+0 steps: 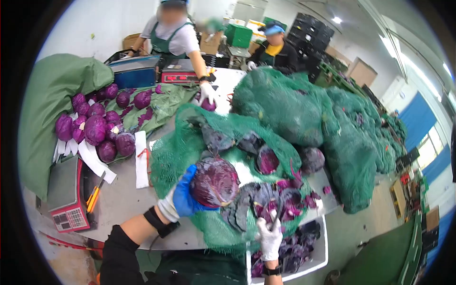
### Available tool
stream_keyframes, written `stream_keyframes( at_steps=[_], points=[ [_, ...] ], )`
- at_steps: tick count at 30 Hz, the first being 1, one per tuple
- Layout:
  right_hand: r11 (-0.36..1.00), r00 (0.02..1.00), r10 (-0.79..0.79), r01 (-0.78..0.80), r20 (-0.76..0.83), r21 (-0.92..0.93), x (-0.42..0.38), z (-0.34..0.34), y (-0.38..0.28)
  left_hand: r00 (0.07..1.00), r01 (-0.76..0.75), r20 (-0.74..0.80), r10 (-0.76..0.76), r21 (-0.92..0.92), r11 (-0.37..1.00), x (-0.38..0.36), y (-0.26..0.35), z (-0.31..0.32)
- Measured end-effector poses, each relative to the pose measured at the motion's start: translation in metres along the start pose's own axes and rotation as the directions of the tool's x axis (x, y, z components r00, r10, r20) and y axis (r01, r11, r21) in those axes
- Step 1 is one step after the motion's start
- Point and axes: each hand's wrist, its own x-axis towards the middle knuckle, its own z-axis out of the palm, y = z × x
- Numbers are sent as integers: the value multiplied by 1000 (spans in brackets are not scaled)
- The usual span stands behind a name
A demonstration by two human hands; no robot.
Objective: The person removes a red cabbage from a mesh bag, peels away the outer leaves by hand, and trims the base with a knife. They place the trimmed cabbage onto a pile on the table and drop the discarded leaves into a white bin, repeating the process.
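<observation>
A round red cabbage [214, 183] rests in my left hand [184, 198], whose blue glove is closed around its left side and underside. Just right of it, my right hand [269, 237] in a white glove is closed on a slim grey blade-like thing [279, 211]; its kind is hard to make out. Beyond that hand lie loose dark outer leaves [254, 202] and purple leaf pieces on an opened green mesh bag [166, 154]. Below the right hand stands a white bin [325, 247] holding purple leaves.
Full green mesh bags [285, 107] are piled at the right. Several trimmed cabbages [95, 129] lie at the left, beside a red scale [69, 204] and a yellow cutter [93, 199]. Across the table, a co-worker's gloved hand [208, 95] touches a cabbage. Another person [275, 50] stands behind.
</observation>
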Motion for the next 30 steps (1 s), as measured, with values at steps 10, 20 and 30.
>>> stream_keyframes(
  at_steps=[10,20,30],
  points=[
    [994,998,58,-60,31,93,38,-41,86,950,298,-223,-219,434,850,2,-147,-37],
    [987,996,-80,83,-26,140,22,-40,67,937,-212,321,138,837,-504,99,-158,18],
    [717,813,-558,372,-167,-589,-1,-15,101,896,-292,365,251,913,-287,119,-148,-5]
  ],
)
